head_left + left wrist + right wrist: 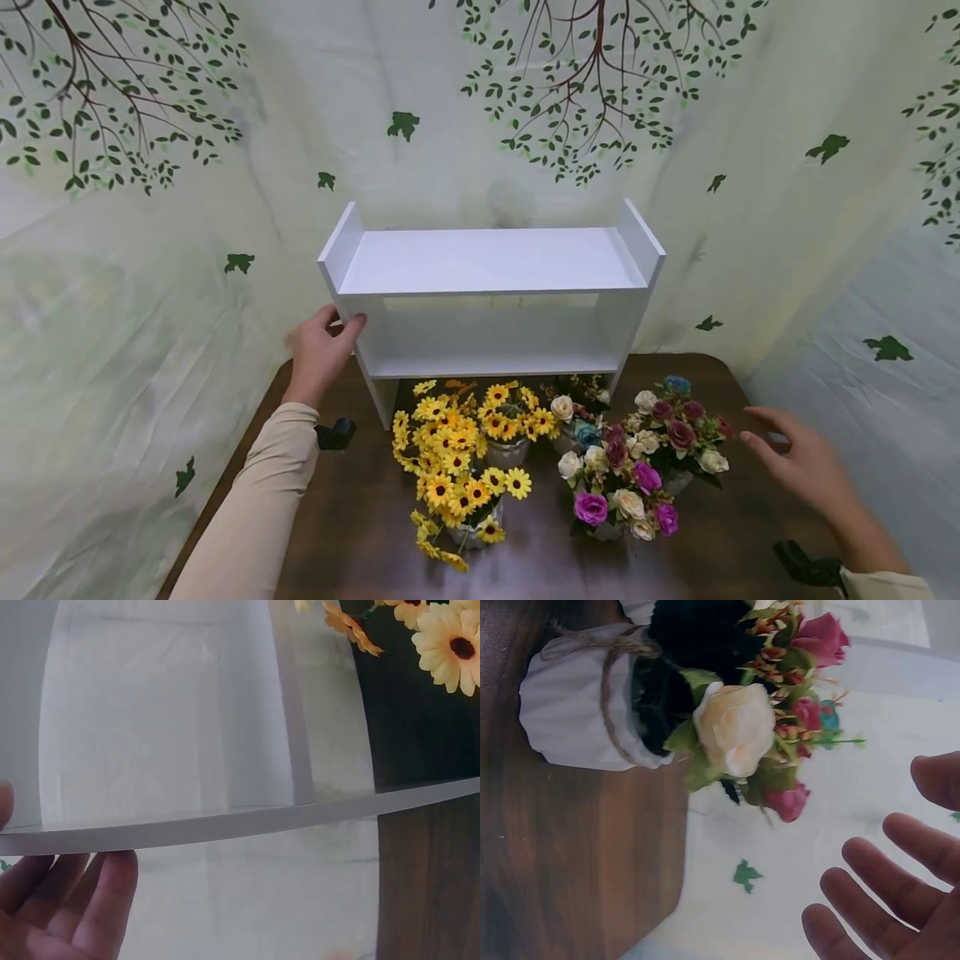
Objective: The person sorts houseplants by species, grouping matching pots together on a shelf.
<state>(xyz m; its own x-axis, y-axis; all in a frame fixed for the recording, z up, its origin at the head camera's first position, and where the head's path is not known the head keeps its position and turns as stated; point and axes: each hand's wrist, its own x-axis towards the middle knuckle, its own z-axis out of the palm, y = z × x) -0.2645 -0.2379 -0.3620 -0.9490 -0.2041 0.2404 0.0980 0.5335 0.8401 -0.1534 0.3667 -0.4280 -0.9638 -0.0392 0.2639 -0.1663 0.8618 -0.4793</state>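
My left hand [321,354] pinches the left side panel of a white two-tier shelf [491,262], thumb on the inner face and fingers on the outer. The left wrist view gives the panel's edge [187,831] with fingertips against it. My right hand [804,468] hangs over the table's right side with fingers spread and holds nothing. Nearest to it is a pot of roses [681,433] in cream and dark red. Its white wrapped pot [585,701], tied with twine, shows in the right wrist view.
On the dark wooden table [360,525], yellow daisy-like flowers [453,454] in pots stand before the shelf. Purple and cream roses [626,500] sit right of them, with another rose pot [573,412] behind. A leaf-printed curtain [465,150] surrounds the table.
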